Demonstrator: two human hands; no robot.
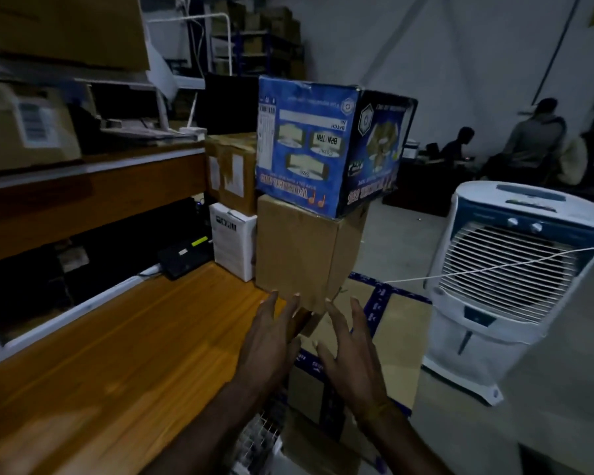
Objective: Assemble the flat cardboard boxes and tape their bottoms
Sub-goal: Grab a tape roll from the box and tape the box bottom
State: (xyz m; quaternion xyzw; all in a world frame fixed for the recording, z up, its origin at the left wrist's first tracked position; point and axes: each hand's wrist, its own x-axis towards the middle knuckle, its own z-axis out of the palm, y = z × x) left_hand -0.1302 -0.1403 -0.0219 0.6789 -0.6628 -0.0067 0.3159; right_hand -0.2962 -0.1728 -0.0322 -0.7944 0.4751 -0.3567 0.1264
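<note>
step: reaching for brown box (302,255) at 12 o'clock | left hand (271,341), right hand (350,351) spread, holding nothing | next: grab it

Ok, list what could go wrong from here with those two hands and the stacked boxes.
1. The blue box sits skewed on the brown box, overhanging on the right; a nudge from the left hand or right hand, both open and near its base, might tip it.
2. The brown box stands at the table edge and could slide off.
3. The white cord stretches across the cooler and may snag an arm.
</note>
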